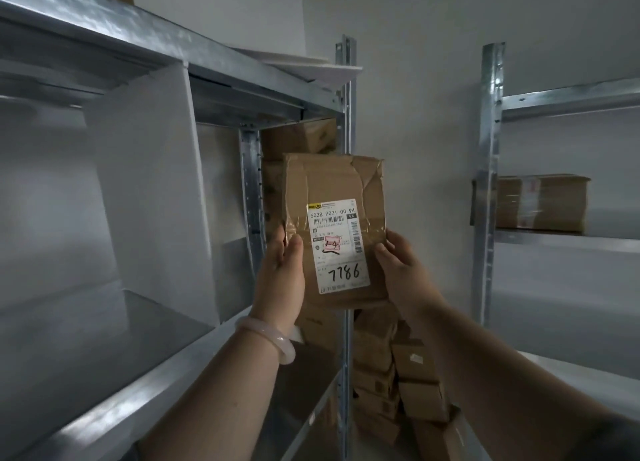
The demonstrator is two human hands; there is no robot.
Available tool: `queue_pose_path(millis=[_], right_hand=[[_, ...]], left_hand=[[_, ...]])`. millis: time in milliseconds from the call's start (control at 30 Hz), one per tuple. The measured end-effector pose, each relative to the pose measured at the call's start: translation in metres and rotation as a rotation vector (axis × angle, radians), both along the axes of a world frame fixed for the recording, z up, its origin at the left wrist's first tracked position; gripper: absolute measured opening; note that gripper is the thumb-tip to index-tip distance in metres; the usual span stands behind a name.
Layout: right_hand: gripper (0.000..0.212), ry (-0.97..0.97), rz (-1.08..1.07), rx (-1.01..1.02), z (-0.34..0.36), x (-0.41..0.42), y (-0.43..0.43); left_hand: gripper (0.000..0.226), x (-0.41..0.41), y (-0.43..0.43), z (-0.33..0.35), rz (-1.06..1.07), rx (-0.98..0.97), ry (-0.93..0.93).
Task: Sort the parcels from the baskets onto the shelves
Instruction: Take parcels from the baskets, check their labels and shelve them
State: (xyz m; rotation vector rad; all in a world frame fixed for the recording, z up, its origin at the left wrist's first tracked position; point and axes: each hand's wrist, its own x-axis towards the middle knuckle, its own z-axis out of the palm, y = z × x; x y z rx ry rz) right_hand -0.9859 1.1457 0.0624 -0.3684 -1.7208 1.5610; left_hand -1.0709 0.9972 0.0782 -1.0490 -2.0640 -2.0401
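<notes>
Brown boxes [391, 374] are stacked behind the steel post [347, 218], with more crowding the shelf's [145, 367] right end. Left of the white divider [152, 197] the shelf lies bare. The parcel [334, 228] is upright in the air before the post, left hand [282, 280] and right hand [403, 273] clasping its lower edges, fingers [382, 249] pressed against its sides.

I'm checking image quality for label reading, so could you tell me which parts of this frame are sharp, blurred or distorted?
Head view: the label on the parcel is sharp, its handwritten 7786 readable; the left shelves and the box on the right shelf are smeared; wide-angle bending tilts the uprights; light is dim and even, without glare on the label.
</notes>
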Motion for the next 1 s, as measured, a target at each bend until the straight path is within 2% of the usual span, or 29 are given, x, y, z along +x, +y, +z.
queue_pose_path(millis=[133, 200, 267, 367, 500, 633, 800, 1000], right_hand=[[0.034, 0.002, 0.066, 0.008, -0.002, -0.068, 0.037], [0.033, 0.01, 0.114, -0.003, 0.002, -0.104, 0.054], [0.031, -0.016, 0.194, 0.018, 0.012, -0.134, 0.066], [0.043, -0.04, 0.33, 0.049, 0.027, -0.175, 0.082], [0.042, -0.058, 0.512, 0.028, 0.031, -0.223, 0.089], [0.028, -0.101, 0.64, 0.035, 0.024, -0.256, 0.075], [0.03, -0.108, 0.758, 0.013, 0.023, -0.277, 0.051], [0.026, -0.139, 0.838, 0.013, 0.021, -0.285, 0.031]], left_hand=[[0.05, -0.043, 0.023, -0.006, 0.099, 0.044, -0.06], [0.039, -0.061, 0.033, -0.004, 0.166, 0.072, -0.053], [0.032, -0.074, 0.045, 0.004, 0.243, 0.09, -0.004], [0.03, -0.093, 0.062, 0.016, 0.384, 0.125, 0.068], [0.028, -0.122, 0.067, 0.021, 0.555, 0.119, 0.041], [0.021, -0.132, 0.063, 0.016, 0.699, 0.175, -0.053], [0.019, -0.139, 0.053, 0.006, 0.809, 0.218, -0.156], [0.032, -0.147, 0.043, 0.0, 0.956, 0.193, -0.217]])
